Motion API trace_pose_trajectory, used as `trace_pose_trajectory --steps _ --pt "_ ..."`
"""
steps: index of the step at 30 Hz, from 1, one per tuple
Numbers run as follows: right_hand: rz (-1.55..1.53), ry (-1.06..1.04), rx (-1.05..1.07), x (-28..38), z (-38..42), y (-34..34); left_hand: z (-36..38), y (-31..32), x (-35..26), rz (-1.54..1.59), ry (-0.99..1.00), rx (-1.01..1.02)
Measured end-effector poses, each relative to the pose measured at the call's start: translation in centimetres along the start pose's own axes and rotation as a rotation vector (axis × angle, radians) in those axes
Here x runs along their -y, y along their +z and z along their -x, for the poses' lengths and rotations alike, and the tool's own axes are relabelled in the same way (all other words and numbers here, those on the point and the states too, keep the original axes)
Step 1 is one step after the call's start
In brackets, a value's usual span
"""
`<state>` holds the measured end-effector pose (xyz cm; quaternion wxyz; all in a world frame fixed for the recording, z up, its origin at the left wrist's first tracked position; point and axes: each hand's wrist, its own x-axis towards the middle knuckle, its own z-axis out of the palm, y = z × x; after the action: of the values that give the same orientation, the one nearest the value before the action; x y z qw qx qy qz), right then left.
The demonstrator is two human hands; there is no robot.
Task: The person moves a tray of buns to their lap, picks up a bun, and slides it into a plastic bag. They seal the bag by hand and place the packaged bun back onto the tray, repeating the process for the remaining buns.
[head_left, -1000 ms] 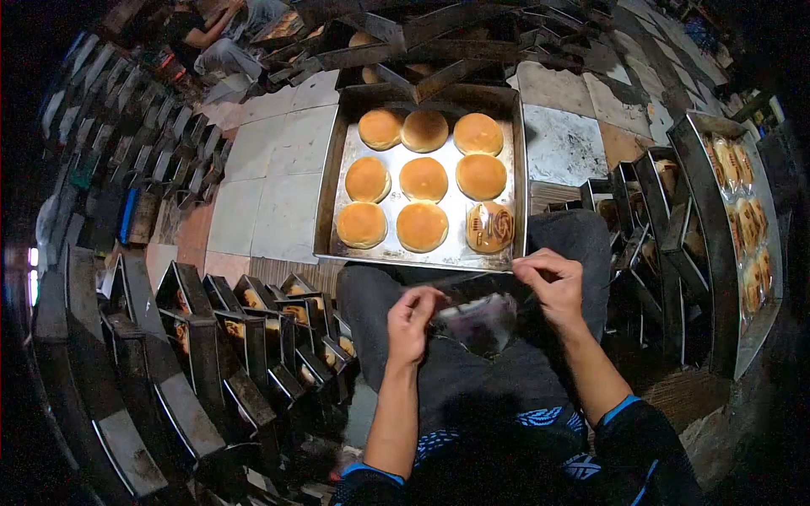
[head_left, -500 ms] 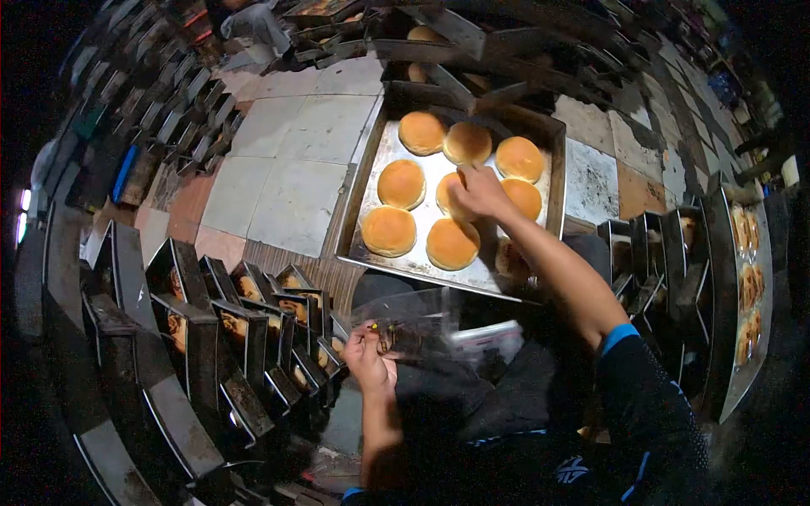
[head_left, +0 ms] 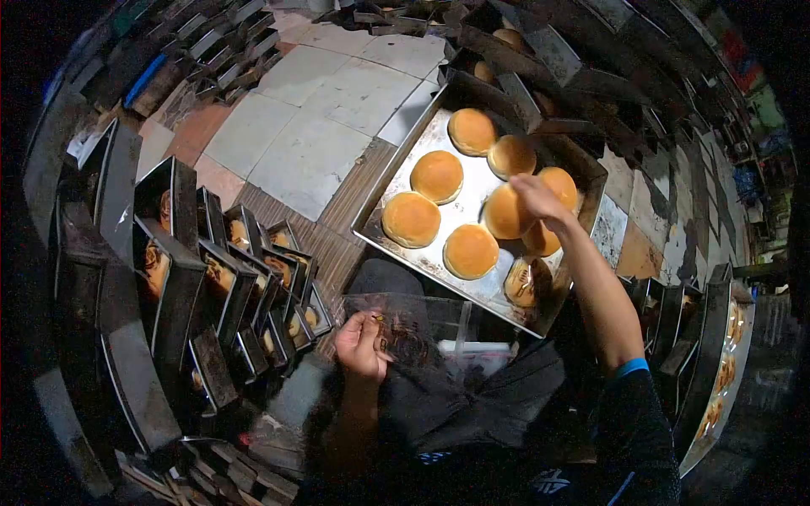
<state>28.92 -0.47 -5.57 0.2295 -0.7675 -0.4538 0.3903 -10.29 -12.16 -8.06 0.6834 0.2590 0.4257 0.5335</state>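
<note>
Several round golden buns sit in a large metal tray [head_left: 402, 221] in front of my lap. My right hand [head_left: 541, 202] reaches over the tray, its fingers closed at the upper right edge of a middle bun [head_left: 504, 212]. Part of that grip is hidden. In my left hand [head_left: 361, 344] a clear plastic bag [head_left: 422, 325] with dark print is pinched by its left end. The bag stretches above my lap. At the tray's near right corner lies a bun in a printed clear wrapper [head_left: 525, 283].
Narrow dark loaf tins [head_left: 224, 278] with bread crowd the left side. More tins [head_left: 548, 63] stand behind the tray. A long tray of wrapped bread [head_left: 724, 375] is at the far right. Pale floor tiles [head_left: 316, 126] lie beyond the tray to the left.
The view has turned, so the tray appears further right and tilted. My right hand has shifted to the middle bun's right side, uncovering more of it. My left hand still holds the bag.
</note>
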Motion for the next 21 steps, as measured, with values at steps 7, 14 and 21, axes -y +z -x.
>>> trace_pose_trajectory --steps 7,14,21 --pt "-1.525 -0.022 0.048 -0.8 11.1 -2.1 -1.0 0.4 -2.4 0.021 0.051 -0.027" --pt "-0.746 -0.225 0.281 6.1 23.3 6.4 -0.7 6.5 -3.8 -0.677 0.41 0.026" --pt "-0.047 -0.987 0.015 10.9 28.2 9.3 3.7 13.0 -9.8 0.367 0.076 0.407"
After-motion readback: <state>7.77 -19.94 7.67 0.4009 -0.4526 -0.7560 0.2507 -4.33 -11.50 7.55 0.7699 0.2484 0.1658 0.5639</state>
